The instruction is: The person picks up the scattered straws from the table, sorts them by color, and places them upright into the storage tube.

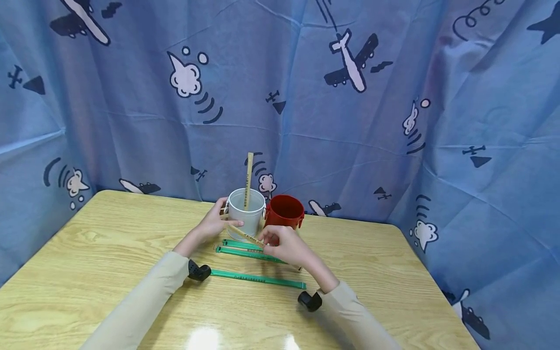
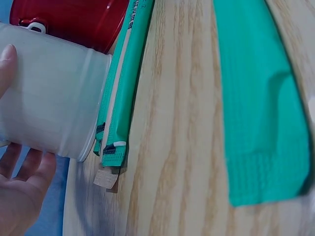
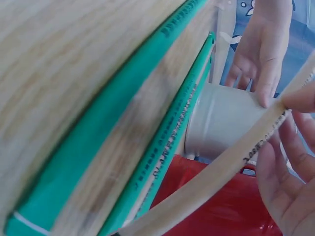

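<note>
With the left hand (image 1: 214, 222) I hold the white bucket (image 1: 251, 222) at its left side, thumb on the front wall. A slim beige paper packet (image 1: 248, 180) with dark print stands in it, leaning and reaching well above the rim. My right hand (image 1: 286, 245) pinches another long beige packet (image 3: 211, 182) between thumb and fingers. The held packet slants across the front of the white bucket, its far end near my left hand. Right beside stands the red bucket (image 1: 285, 223), partly behind my right hand.
Two green packets (image 1: 249, 253) lie close together before the buckets, a beige packet end (image 2: 106, 178) poking out by them. Nearer to me lies another green packet (image 1: 258, 278). A patterned blue curtain (image 1: 306, 136) hangs behind the wooden table (image 1: 372, 272).
</note>
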The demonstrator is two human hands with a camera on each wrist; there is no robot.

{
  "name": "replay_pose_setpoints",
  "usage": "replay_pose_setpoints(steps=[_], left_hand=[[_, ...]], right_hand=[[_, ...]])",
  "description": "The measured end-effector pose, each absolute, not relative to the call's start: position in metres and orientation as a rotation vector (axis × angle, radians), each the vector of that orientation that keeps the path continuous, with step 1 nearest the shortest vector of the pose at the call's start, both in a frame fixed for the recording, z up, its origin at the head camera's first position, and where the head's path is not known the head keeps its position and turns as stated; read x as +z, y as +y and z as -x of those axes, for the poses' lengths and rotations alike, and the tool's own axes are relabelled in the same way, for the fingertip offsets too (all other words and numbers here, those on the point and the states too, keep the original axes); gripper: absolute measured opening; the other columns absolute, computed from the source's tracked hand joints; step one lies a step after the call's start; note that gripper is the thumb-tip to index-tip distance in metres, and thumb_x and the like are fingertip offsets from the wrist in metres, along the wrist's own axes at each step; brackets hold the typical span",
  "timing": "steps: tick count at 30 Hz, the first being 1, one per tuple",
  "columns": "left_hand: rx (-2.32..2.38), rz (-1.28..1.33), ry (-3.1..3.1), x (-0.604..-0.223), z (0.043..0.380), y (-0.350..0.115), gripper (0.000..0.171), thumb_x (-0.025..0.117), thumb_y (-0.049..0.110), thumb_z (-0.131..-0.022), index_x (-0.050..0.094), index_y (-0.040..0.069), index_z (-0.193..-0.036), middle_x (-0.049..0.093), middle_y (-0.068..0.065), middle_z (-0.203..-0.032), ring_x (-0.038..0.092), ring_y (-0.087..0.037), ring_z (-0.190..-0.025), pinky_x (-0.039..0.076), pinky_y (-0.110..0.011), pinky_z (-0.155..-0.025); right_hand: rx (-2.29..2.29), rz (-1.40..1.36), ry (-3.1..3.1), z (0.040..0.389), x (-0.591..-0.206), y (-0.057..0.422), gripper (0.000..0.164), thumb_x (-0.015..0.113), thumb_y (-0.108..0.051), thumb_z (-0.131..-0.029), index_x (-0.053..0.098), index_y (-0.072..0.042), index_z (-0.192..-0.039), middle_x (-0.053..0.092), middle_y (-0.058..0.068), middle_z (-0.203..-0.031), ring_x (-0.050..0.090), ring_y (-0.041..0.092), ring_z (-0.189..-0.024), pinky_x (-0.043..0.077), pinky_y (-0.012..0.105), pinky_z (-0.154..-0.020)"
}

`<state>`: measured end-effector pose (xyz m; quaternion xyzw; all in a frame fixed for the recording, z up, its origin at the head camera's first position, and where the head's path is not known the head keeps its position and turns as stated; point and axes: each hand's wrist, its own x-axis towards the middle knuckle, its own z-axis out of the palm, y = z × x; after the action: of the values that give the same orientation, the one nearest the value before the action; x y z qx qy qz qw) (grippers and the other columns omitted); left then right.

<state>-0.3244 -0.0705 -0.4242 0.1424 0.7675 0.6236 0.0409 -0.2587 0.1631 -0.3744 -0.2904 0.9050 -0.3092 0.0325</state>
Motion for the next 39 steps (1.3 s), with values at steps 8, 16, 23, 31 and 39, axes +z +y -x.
replay_pose_setpoints(steps=[8, 16, 23, 31, 39], left_hand=[[1.917, -0.495, 2.351, -0.430, 0.328, -0.072, 0.079, 0.071, 0.003, -0.084, 0.022, 0.001, -0.146, 0.031, -0.024, -0.145, 0.036, -0.043, -0.133, 0.037, -0.051, -0.111], [1.906, -0.439, 2.323, -0.430, 0.328, -0.072, 0.084, 0.075, 0.011, -0.083, 0.020, 0.006, -0.148, 0.028, -0.021, -0.151, 0.031, -0.044, -0.139, 0.034, -0.052, -0.113], [1.898, -0.454, 2.329, -0.427, 0.326, -0.071, 0.085, 0.074, 0.012, -0.084, 0.018, 0.005, -0.148, 0.026, -0.022, -0.151, 0.031, -0.044, -0.139, 0.034, -0.051, -0.114], [1.912, -0.457, 2.317, -0.429, 0.327, -0.071, 0.084, 0.074, 0.010, -0.084, 0.019, 0.005, -0.148, 0.028, -0.021, -0.150, 0.032, -0.042, -0.139, 0.034, -0.051, -0.113], [1.898, -0.457, 2.324, -0.429, 0.327, -0.072, 0.084, 0.073, 0.012, -0.085, 0.019, 0.006, -0.148, 0.027, -0.021, -0.152, 0.030, -0.043, -0.140, 0.033, -0.052, -0.114]], right_hand=[[-1.114, 0.866, 2.791, 0.261, -0.363, 0.155, 0.016, 0.067, -0.003, -0.084, 0.067, -0.011, -0.098, 0.066, 0.003, -0.086, 0.058, 0.012, -0.074, 0.052, 0.020, -0.068], [-1.264, 0.898, 2.832, 0.265, -0.354, 0.150, 0.017, 0.068, -0.002, -0.085, 0.067, -0.009, -0.100, 0.068, 0.006, -0.090, 0.059, 0.014, -0.074, 0.054, 0.021, -0.068], [-1.416, 0.840, 2.887, 0.268, -0.343, 0.143, 0.016, 0.067, -0.004, -0.085, 0.067, -0.009, -0.100, 0.069, 0.007, -0.092, 0.062, 0.016, -0.079, 0.057, 0.025, -0.072], [-1.686, 0.832, 2.884, 0.271, -0.334, 0.135, 0.017, 0.067, -0.004, -0.086, 0.067, -0.005, -0.103, 0.068, 0.013, -0.089, 0.063, 0.021, -0.078, 0.057, 0.028, -0.072], [-1.908, 0.881, 2.865, 0.271, -0.324, 0.127, 0.017, 0.063, 0.000, -0.087, 0.065, 0.000, -0.104, 0.066, 0.019, -0.089, 0.063, 0.025, -0.079, 0.058, 0.035, -0.075]])
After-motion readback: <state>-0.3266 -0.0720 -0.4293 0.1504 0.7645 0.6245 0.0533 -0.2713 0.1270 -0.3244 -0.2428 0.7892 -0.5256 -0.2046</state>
